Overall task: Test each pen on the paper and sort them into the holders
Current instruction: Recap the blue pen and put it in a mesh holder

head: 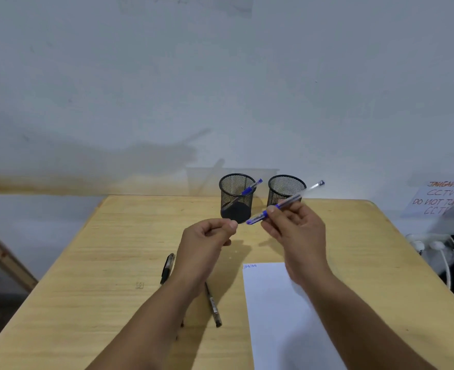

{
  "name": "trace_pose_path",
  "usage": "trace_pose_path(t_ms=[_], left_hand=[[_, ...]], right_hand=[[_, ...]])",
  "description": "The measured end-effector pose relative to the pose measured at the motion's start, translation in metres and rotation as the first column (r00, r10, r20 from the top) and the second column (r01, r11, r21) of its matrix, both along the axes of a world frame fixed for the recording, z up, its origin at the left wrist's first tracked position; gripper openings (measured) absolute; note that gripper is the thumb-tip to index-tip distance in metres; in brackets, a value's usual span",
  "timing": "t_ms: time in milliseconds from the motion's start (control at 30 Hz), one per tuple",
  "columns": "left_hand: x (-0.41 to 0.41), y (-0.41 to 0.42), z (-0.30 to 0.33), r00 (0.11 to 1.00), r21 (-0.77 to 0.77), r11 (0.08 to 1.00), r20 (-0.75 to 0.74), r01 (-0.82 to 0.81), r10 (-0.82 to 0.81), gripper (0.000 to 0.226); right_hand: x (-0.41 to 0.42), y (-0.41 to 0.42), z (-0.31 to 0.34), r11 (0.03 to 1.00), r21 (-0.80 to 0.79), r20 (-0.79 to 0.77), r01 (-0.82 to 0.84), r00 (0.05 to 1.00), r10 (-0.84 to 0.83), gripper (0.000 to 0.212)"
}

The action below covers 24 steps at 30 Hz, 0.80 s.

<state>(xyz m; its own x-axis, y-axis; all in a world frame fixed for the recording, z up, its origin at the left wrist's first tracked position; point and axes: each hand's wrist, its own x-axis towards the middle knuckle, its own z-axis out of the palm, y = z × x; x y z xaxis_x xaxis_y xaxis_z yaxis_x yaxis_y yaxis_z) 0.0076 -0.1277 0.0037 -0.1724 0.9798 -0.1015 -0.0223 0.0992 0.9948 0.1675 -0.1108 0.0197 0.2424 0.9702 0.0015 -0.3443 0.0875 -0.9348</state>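
My right hand (295,225) grips a blue pen (287,202) with a clear barrel and holds it slanted above the table. Its blue cap end points down-left. My left hand (209,236) has its fingers curled, and thumb and forefinger pinch at the tip of that cap. Two black mesh holders stand at the back: the left holder (236,198) has one blue pen (251,188) in it, and the right holder (284,189) shows none. White paper (273,311) with a small blue scribble lies under my right forearm. Two black pens (168,268) (213,309) lie near my left forearm.
The wooden table (100,276) ends at a white wall behind the holders. At the right, off the table, are a sign with red lettering (444,200) and a power strip with cables (434,245). A wooden frame (4,260) leans at the left.
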Motion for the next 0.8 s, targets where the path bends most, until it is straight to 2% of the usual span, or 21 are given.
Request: trace_pose_path(t_ms=[67, 100, 133, 167, 233, 333, 400, 500, 600, 700, 800], left_hand=[[-0.004, 0.021, -0.005, 0.995, 0.054, 0.997, -0.084, -0.056, 0.06, 0.013], [-0.006, 0.032, -0.009, 0.987, 0.075, 0.994, -0.136, -0.074, 0.084, 0.015], [-0.008, 0.042, -0.013, 0.976, 0.084, 0.993, -0.194, -0.082, 0.097, 0.018], [-0.01, 0.052, -0.016, 0.963, 0.084, 0.993, -0.248, -0.085, 0.103, 0.025], [-0.011, 0.07, -0.021, 0.938, 0.07, 0.995, -0.334, -0.071, 0.091, 0.045], [-0.012, 0.095, -0.028, 0.889, 0.022, 1.0, -0.458, 0.003, 0.007, 0.079], [-0.011, 0.108, -0.032, 0.852, -0.015, 0.998, -0.521, 0.055, -0.054, 0.095], [-0.009, 0.12, -0.036, 0.792, -0.015, 0.994, -0.602, 0.11, -0.097, 0.093], [-0.008, 0.126, -0.038, 0.824, 0.041, 0.995, -0.565, 0.089, -0.051, 0.078], [-0.006, 0.127, -0.041, 0.857, 0.082, 0.993, -0.515, 0.084, -0.029, 0.064], [-0.006, 0.128, -0.044, 0.87, 0.098, 0.992, -0.493, 0.079, -0.02, 0.062]], right_hand=[[0.014, 0.019, 0.008, 0.999, -0.007, 0.267, -0.036, 0.963, 0.036, 0.012], [0.02, 0.028, 0.011, 0.999, -0.016, 0.442, -0.045, 0.896, 0.048, 0.008], [0.025, 0.038, 0.013, 0.999, -0.011, 0.608, -0.045, 0.793, 0.042, 0.007], [0.029, 0.046, 0.015, 1.0, 0.002, 0.74, -0.025, 0.672, 0.015, 0.015], [0.032, 0.061, 0.021, 1.0, 0.026, 0.872, -0.014, 0.489, -0.016, 0.018], [0.026, 0.081, 0.033, 0.992, 0.0, 0.963, -0.122, 0.268, 0.034, 0.016], [0.018, 0.096, 0.037, 0.984, -0.01, 0.994, -0.181, 0.104, 0.029, 0.02], [0.002, 0.113, 0.038, 0.965, -0.001, 0.988, -0.262, -0.151, -0.04, 0.023], [-0.016, 0.123, 0.039, 0.95, -0.005, 0.908, -0.312, -0.4, -0.126, 0.025], [-0.029, 0.131, 0.039, 0.948, -0.075, 0.857, -0.311, -0.506, -0.099, 0.025], [-0.034, 0.139, 0.036, 0.95, -0.126, 0.85, -0.287, -0.524, -0.046, 0.024]])
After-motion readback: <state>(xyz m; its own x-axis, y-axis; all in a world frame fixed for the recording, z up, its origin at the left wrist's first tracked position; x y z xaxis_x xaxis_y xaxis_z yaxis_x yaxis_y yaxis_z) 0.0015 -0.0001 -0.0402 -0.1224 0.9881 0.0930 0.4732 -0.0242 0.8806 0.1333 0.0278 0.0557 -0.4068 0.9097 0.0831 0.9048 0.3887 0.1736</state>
